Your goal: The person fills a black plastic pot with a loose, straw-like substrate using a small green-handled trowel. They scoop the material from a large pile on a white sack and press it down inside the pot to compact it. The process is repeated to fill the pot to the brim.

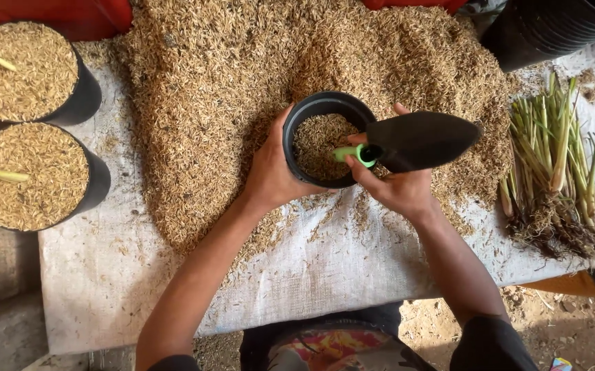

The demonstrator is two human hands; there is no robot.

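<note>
Head view: left hand (270, 172) grips black pot (297, 120); right hand (397, 189) holds trowel (417, 141); husk pile (229, 75) covers white sacking (105, 275) on the counter.

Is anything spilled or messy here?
Yes. Loose husks lie heaped on the white cloth, some scattered toward its near edge. The left hand grips a black pot; the right hand holds a trowel.

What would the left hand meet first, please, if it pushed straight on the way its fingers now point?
The left hand already clasps the black pot, so it would press into the pot's side wall first. Beyond that come the husks inside, then probably the right hand holding the black trowel.
</note>
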